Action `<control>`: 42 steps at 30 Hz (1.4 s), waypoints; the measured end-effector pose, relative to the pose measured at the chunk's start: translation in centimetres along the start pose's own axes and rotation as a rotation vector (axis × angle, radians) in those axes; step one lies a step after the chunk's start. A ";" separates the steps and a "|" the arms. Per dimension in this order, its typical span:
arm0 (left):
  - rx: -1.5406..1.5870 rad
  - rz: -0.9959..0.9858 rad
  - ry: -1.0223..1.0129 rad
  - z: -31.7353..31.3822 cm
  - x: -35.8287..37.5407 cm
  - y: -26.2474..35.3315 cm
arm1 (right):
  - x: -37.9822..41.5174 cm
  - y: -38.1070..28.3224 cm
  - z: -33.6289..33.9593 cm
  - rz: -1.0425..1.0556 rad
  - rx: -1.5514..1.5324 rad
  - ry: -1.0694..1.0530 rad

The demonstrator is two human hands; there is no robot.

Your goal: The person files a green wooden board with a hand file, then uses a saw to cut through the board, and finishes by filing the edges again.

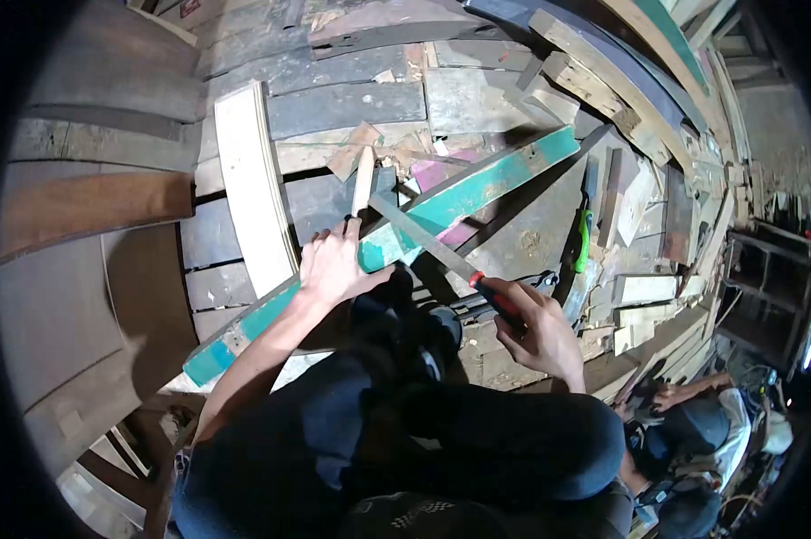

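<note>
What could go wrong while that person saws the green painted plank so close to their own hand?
The left hand presses the green painted wooden plank right beside the metal saw blade; a slip could cut its fingers. The plank lies slanted over uneven scrap wood boards, so it may shift. The right hand grips the red saw handle near the knee, which a jerked stroke might hit.

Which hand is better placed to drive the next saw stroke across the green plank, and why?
Probably the right hand: its grip is closed on the saw handle, with the blade resting on the green plank. The left hand is pressed on the plank, steadying it.
</note>
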State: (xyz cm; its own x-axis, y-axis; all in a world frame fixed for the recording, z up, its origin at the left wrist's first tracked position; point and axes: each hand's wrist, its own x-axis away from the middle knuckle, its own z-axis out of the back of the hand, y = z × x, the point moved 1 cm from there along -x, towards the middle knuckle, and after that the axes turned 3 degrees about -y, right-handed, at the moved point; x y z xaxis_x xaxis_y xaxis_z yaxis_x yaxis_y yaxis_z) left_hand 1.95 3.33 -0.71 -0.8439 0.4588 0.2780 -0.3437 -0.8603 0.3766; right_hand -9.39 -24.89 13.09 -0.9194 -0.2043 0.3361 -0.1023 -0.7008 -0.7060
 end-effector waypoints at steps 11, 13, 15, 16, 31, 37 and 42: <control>0.008 0.065 -0.132 -0.4 -0.2 0.6 | -4.8 2.4 -4.1 0.091 -0.060 0.237; 0.008 0.083 -0.177 0.1 -0.2 0.9 | -3.1 0.2 -1.5 -0.019 0.080 0.168; -0.008 0.077 -0.160 0.0 -0.3 0.8 | -1.8 -0.9 -0.6 -0.025 0.107 0.198; -0.004 0.081 -0.171 0.1 -0.2 0.6 | -2.1 -0.8 -1.0 -0.008 0.104 0.205; 0.061 0.077 -0.183 0.1 -0.5 0.8 | -6.0 1.9 -5.3 0.067 -0.002 0.217; -0.006 0.086 -0.138 -0.5 -0.3 0.8 | -2.1 -1.9 -1.3 -0.029 0.060 0.117; 0.055 0.106 -0.238 -0.2 -0.5 1.1 | -6.1 1.0 -5.0 0.071 0.018 0.162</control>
State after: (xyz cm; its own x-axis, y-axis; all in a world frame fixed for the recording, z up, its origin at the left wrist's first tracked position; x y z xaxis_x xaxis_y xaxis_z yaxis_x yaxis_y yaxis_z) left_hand 1.96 2.14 -0.60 -0.7510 0.4119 0.5160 -0.2303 -0.8959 0.3800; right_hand -5.78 -20.92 7.25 -0.9734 -0.1421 0.1795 -0.0292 -0.7008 -0.7128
